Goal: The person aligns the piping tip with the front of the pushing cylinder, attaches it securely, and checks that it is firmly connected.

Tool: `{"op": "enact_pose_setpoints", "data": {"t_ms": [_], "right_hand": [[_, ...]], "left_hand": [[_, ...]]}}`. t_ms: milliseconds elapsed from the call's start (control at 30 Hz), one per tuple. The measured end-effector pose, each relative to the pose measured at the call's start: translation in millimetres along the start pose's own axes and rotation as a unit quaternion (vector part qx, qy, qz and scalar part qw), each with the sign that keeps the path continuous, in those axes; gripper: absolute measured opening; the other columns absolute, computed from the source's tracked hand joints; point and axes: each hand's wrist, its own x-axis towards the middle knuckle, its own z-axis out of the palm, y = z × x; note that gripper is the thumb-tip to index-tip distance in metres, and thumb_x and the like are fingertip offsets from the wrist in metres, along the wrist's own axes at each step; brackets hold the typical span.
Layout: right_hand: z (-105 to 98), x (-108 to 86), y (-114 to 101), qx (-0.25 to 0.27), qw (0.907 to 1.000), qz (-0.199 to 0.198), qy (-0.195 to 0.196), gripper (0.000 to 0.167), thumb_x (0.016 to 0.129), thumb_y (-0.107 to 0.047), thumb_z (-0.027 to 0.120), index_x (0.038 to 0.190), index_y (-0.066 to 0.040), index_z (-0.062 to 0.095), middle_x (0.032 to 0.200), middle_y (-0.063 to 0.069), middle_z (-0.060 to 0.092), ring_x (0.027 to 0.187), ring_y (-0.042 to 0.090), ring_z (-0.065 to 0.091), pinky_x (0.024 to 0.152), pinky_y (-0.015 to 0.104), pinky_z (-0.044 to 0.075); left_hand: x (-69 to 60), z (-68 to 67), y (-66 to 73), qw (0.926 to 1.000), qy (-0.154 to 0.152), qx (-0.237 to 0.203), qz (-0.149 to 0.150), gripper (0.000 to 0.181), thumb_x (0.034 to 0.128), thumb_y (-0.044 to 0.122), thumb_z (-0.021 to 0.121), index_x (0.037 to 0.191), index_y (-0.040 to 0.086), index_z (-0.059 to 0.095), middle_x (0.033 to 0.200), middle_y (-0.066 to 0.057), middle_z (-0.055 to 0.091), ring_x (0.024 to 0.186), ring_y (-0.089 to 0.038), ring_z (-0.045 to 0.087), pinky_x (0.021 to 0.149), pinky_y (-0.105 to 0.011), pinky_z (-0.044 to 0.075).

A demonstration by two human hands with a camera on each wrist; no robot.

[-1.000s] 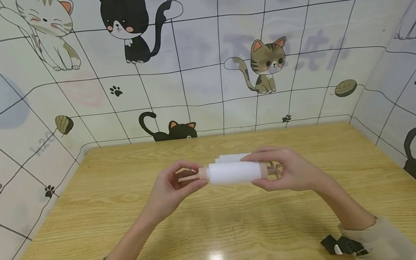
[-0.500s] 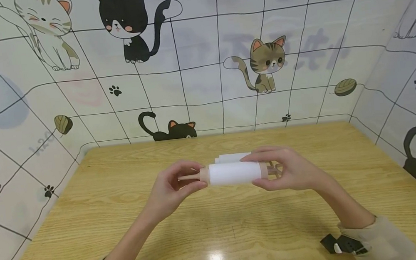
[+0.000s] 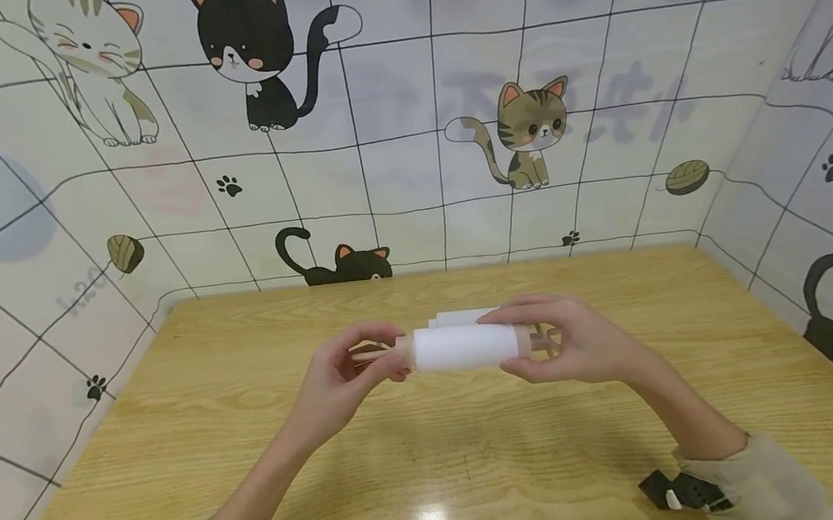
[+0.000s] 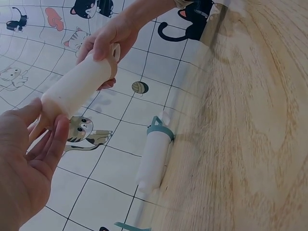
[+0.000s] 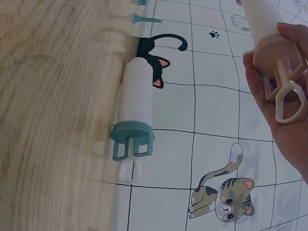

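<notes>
Both hands hold a large white syringe [image 3: 465, 347] with beige ends, level above the table. My left hand [image 3: 345, 376] pinches the beige collar [image 3: 405, 353] at its left end; a thin beige tip extends between the fingers. My right hand [image 3: 582, 340] grips the other end. In the right wrist view, that end has a beige cap with finger loops and a plunger ring [image 5: 292, 102]. A second white syringe [image 5: 136, 94] with a teal looped cap [image 5: 132, 131] lies on the table behind. In the head view, the held syringe and right hand partly hide it.
A small teal piece [image 5: 147, 19] lies near the second syringe's narrow end. Black flat pieces [image 3: 683, 491] are by the right sleeve. The wooden table [image 3: 333, 486] meets a cat-print wall covering [image 3: 408, 169] at its back and sides.
The left fingers have shifted around the beige collar, and a fingertip now shows below it. The right hand keeps its grip, and the syringe stays almost in place.
</notes>
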Motion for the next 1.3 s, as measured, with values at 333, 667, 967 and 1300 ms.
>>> {"op": "enact_pose_setpoints", "data": {"t_ms": [333,667,967,1300], "right_hand": [[2.2,0.9,0.7,-0.014,0.9999,-0.006,0.003,0.046,0.081,-0.007,0.083,0.125,-0.012,0.070,0.118,0.005,0.069,0.098,0.020,0.063,0.067,0.031,0.061],[2.1,0.5,1.1,0.003,1.0000,0.004,0.001,0.046,0.082,-0.006,0.082,0.126,-0.011,0.070,0.119,0.007,0.068,0.097,0.020,0.063,0.065,0.031,0.062],[2.6,0.7,-0.3,-0.005,0.9999,0.010,0.002,0.046,0.081,-0.008,0.084,0.125,-0.012,0.070,0.119,0.005,0.068,0.099,0.022,0.063,0.070,0.032,0.062],[2.2,0.2,0.1,-0.008,0.9998,0.016,0.002,0.046,0.082,-0.008,0.083,0.126,-0.013,0.070,0.120,0.004,0.068,0.100,0.022,0.064,0.071,0.033,0.062]], "left_hand": [[-1.2,0.5,-2.5,0.9985,0.009,0.033,0.042,0.027,0.0904,-0.008,0.071,0.116,-0.003,0.064,0.112,-0.019,0.064,0.098,-0.028,0.069,0.086,-0.043,0.060],[-0.5,0.2,-2.1,0.9950,0.010,0.067,0.074,0.032,0.0878,-0.010,0.072,0.117,0.000,0.065,0.114,-0.017,0.066,0.104,-0.027,0.068,0.088,-0.043,0.060],[1.1,0.2,-4.4,0.9971,0.015,0.059,0.046,0.024,0.0943,-0.004,0.068,0.118,0.000,0.064,0.113,-0.016,0.065,0.101,-0.028,0.068,0.085,-0.043,0.061],[0.8,0.3,-6.7,0.9980,0.015,0.057,0.024,0.022,0.0945,-0.002,0.068,0.116,0.000,0.064,0.112,-0.017,0.065,0.092,-0.030,0.069,0.080,-0.042,0.062]]}}
